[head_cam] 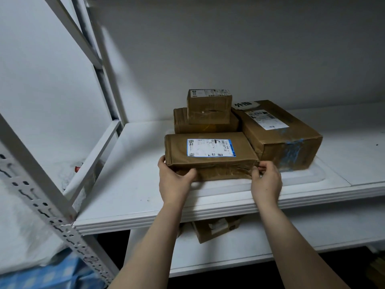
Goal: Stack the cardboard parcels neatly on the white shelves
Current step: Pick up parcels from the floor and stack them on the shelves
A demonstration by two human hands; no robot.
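Observation:
A flat cardboard parcel [210,161] with a white and blue label lies on the white shelf [133,184], near its front edge. My left hand [173,180] grips its front left corner, thumb on the front face. My right hand [265,180] pinches its front right corner. Behind it sits another flat parcel [181,122] with a small box [208,107] stacked on top. A large box [279,134] with blue tape stands to the right, touching the front parcel.
A lower white shelf [270,245] holds one more cardboard parcel [216,228], partly hidden. White slotted metal uprights [52,215] and braces stand at the left. A blue patterned bag [48,274] lies at the bottom left. Bare shelf surface lies left of the parcels.

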